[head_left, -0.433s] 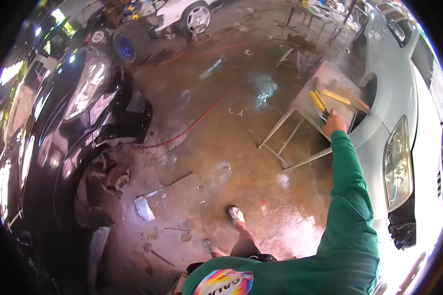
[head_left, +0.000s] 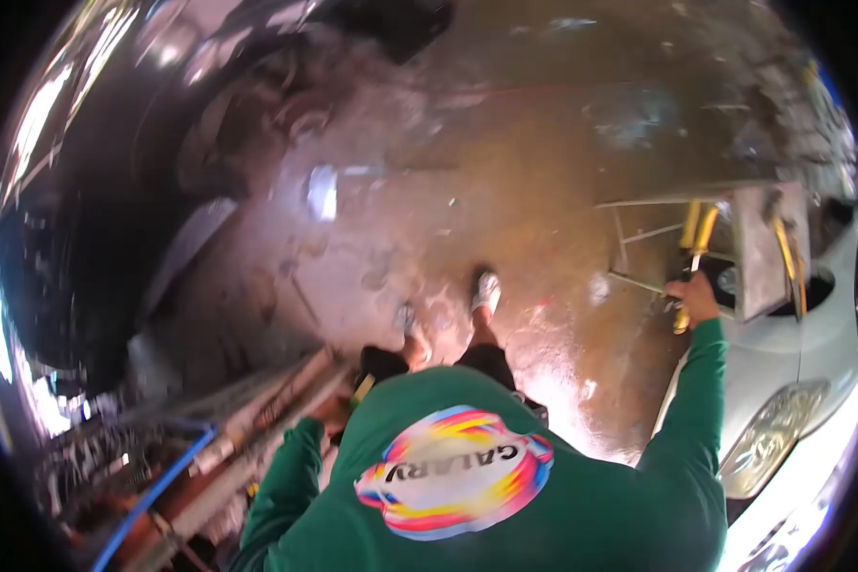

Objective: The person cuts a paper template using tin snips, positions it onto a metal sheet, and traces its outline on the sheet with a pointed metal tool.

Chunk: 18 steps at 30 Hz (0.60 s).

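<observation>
My right hand (head_left: 696, 296) is closed on several yellow-handled tools (head_left: 705, 231), whose exact kind I cannot make out. Two yellow handles point away from me above the fist, and a yellow end shows below it. Just right of the hand is the flat top (head_left: 758, 286) of a metal-legged stand. A long yellow tool (head_left: 785, 250) lies on that top beside a thin brownish stick. Low at my left side, my left hand (head_left: 332, 412) is blurred, its fingers unclear. A small yellowish thing (head_left: 363, 386) shows near it; whether the hand holds it is unclear.
A pale car (head_left: 782, 357) with its headlight stands close on my right. The dark car (head_left: 76, 267) fills the left. Metal beams (head_left: 248, 415) and a blue hose (head_left: 153, 496) lie at lower left. A shiny flat piece (head_left: 323, 193) is on the floor.
My view has swung down and left. My right hand has lifted the yellow-handled tools off the stand's top and moved them toward me. My left hand has come into view.
</observation>
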Each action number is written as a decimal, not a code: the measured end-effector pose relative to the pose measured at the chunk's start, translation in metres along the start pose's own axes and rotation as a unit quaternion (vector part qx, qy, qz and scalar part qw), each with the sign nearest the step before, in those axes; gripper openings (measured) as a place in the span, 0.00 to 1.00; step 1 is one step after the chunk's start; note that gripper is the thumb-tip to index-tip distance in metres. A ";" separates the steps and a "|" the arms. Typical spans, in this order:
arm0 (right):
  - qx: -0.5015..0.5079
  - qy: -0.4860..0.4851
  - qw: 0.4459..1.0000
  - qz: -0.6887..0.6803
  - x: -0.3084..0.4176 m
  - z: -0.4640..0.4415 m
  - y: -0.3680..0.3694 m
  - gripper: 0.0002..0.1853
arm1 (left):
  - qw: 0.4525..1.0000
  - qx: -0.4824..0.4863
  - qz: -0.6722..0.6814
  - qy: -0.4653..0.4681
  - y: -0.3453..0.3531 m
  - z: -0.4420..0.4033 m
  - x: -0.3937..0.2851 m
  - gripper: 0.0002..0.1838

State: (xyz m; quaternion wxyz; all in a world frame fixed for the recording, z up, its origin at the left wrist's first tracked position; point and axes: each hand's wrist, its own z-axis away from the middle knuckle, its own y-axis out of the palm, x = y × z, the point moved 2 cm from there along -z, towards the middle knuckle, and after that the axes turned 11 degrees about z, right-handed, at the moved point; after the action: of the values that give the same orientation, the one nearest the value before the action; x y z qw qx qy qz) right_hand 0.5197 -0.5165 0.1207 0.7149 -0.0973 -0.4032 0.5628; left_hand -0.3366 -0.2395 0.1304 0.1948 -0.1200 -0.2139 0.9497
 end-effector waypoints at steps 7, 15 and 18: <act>0.499 -0.174 0.814 0.242 0.056 0.097 0.327 0.35 | 0.903 0.233 0.325 -0.159 -0.052 0.039 -0.025 0.19; 0.449 -0.282 0.731 0.429 0.056 0.201 0.411 0.39 | 0.887 0.134 0.430 -0.103 0.028 0.055 0.027 0.27; 0.414 -0.275 0.770 0.401 0.035 0.196 0.422 0.34 | 0.863 0.130 0.477 -0.100 0.021 0.041 0.046 0.28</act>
State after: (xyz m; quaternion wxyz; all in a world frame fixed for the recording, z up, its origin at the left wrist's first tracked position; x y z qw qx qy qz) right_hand 0.0800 -0.4002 0.0151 0.2539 0.2142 -0.2349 0.9135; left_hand -0.3977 -0.2525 0.1507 -0.2905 -0.0851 -0.0232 0.9528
